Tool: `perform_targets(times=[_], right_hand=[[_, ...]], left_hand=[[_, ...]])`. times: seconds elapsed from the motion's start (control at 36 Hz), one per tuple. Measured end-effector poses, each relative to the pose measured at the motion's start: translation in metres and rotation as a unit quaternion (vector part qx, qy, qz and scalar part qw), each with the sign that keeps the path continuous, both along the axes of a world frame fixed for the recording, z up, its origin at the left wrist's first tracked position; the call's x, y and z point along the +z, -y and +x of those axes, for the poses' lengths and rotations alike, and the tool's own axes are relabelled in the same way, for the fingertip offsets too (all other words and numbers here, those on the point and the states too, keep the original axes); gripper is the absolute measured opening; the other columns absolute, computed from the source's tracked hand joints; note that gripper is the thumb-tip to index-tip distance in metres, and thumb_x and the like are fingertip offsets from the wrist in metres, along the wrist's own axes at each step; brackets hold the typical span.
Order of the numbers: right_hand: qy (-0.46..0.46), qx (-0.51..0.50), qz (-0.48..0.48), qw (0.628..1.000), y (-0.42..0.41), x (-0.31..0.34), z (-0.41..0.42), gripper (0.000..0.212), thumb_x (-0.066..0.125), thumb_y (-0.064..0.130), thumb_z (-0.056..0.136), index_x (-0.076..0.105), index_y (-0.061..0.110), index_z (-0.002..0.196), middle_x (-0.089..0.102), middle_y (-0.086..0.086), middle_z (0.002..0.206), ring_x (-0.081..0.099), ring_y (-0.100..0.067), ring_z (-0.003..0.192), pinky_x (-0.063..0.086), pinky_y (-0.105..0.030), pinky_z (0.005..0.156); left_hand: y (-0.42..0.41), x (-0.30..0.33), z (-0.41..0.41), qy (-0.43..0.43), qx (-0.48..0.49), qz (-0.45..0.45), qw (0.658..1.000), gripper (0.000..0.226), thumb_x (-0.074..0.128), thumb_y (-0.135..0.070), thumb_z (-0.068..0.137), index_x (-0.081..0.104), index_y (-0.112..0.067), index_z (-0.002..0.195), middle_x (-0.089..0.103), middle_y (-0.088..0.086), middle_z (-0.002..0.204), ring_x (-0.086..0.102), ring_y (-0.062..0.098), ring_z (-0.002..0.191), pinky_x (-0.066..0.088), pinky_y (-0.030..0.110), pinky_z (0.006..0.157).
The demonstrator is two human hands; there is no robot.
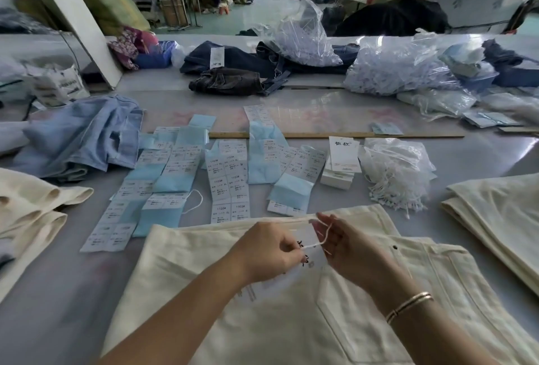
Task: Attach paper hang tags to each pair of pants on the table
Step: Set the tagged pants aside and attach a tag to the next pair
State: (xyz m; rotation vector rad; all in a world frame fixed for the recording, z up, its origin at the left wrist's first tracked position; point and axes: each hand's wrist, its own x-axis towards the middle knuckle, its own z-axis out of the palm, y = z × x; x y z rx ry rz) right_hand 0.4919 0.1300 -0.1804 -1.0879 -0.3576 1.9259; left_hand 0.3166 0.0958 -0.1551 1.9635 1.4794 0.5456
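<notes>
Hang tag [313, 250]: a white paper card with black print, lying on the cream pants [262, 291] just below their waistband, between the two hands and partly hidden by them.
String [316, 243]: a thin cream cord ran from the tag's left side rightward, then up to the waistband.
Left hand [269, 250]: fingers curled, pinching the tag and the cord's near end.
Right hand [345, 248]: fingertips pinching the cord's upper stretch, just right of the tag.
Key relation: the cord's length lay roughly left to right between the hands, with both about equally near; fastening probably remained.
Tag stack [342, 160]: beyond the waistband, slightly right.
Bundle of strings [399, 180]: right of that stack.
Label sheets [230, 177]: beyond the waistband, left.
</notes>
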Motion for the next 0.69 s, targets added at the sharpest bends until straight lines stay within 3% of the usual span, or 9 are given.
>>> perform_targets(times=[0.08,0.17,0.25,0.33,0.42,0.47,0.53,0.58,0.69], right_hand=[[-0.056,-0.058,0.008,0.997,-0.008,0.007,0.001,0.03,0.045,0.017,0.097,0.07,0.01,0.081,0.07,-0.004,0.066,0.068,-0.014,0.055,0.056,-0.026,0.055],[-0.076,-0.1,0.076,0.989,-0.016,0.009,0.012,0.021,0.044,0.016,0.097,0.064,0.011,0.093,0.042,0.004,0.046,0.036,-0.006,0.032,0.037,-0.016,0.036],[0.072,-0.084,0.172,0.979,-0.012,0.005,0.02,0.02,0.047,0.017,0.097,0.065,0.009,0.101,0.025,0.005,0.046,0.02,-0.007,0.034,0.022,-0.018,0.034],[0.242,0.002,0.273,0.931,0.004,-0.005,0.012,0.025,0.047,0.024,0.098,0.069,0.013,0.1,0.029,0.006,0.046,0.022,-0.009,0.038,0.024,-0.018,0.036],[0.311,0.081,0.317,0.892,0.015,-0.01,0.003,0.026,0.049,0.023,0.097,0.074,0.022,0.089,0.04,0.003,0.049,0.035,-0.01,0.041,0.033,-0.019,0.041],[0.309,0.113,0.314,0.891,0.018,-0.011,0.001,0.028,0.052,0.016,0.095,0.076,0.022,0.084,0.052,-0.008,0.059,0.045,-0.015,0.05,0.038,-0.022,0.048],[0.26,0.119,0.284,0.915,0.02,-0.012,0.0,0.027,0.052,0.011,0.094,0.077,0.016,0.082,0.046,-0.015,0.064,0.04,-0.016,0.049,0.034,-0.023,0.047],[0.198,0.115,0.262,0.938,0.021,-0.015,-0.003,0.025,0.053,0.014,0.093,0.074,0.014,0.079,0.037,-0.009,0.06,0.029,-0.011,0.043,0.027,-0.02,0.041],[0.206,0.141,0.306,0.919,0.028,-0.019,-0.008,0.022,0.056,0.037,0.091,0.066,0.024,0.076,0.034,0.004,0.053,0.027,-0.008,0.041,0.02,-0.019,0.041]], left_hand=[[0.006,-0.008,-0.008,0.034,0.005,-0.045,0.998,0.014,0.072,-0.036,0.082,0.077,-0.024,0.075,0.071,-0.004,0.072,0.06,0.001,0.071,0.048,0.023,0.07],[0.012,-0.015,-0.015,0.125,0.028,-0.095,0.987,0.018,0.074,-0.044,0.079,0.073,-0.028,0.072,0.07,-0.011,0.07,0.061,-0.003,0.067,0.048,0.017,0.067],[0.014,-0.023,-0.021,0.192,0.081,-0.049,0.977,0.015,0.076,-0.045,0.076,0.067,-0.033,0.076,0.068,-0.014,0.076,0.059,0.0,0.072,0.048,0.021,0.072],[0.016,-0.022,-0.02,0.27,0.101,-0.038,0.957,0.025,0.075,-0.038,0.073,0.058,-0.045,0.089,0.07,-0.011,0.091,0.065,0.008,0.081,0.052,0.024,0.075],[0.019,-0.018,-0.017,0.343,0.053,-0.069,0.935,0.044,0.072,-0.027,0.077,0.056,-0.052,0.109,0.072,-0.005,0.099,0.07,0.012,0.085,0.053,0.022,0.071],[0.02,-0.017,-0.016,0.346,0.037,-0.068,0.935,0.048,0.072,-0.025,0.078,0.056,-0.051,0.115,0.071,-0.007,0.103,0.068,0.012,0.093,0.052,0.022,0.077],[0.021,-0.017,-0.016,0.348,0.031,-0.067,0.935,0.047,0.072,-0.021,0.078,0.06,-0.046,0.116,0.07,-0.009,0.109,0.066,0.012,0.101,0.052,0.023,0.083],[0.022,-0.019,-0.016,0.352,0.033,-0.068,0.933,0.043,0.072,-0.018,0.077,0.065,-0.04,0.113,0.068,-0.011,0.113,0.065,0.012,0.104,0.053,0.026,0.085],[0.024,-0.02,-0.015,0.368,0.043,-0.08,0.925,0.039,0.07,-0.014,0.075,0.069,-0.034,0.109,0.068,-0.011,0.113,0.065,0.014,0.103,0.054,0.027,0.084]])
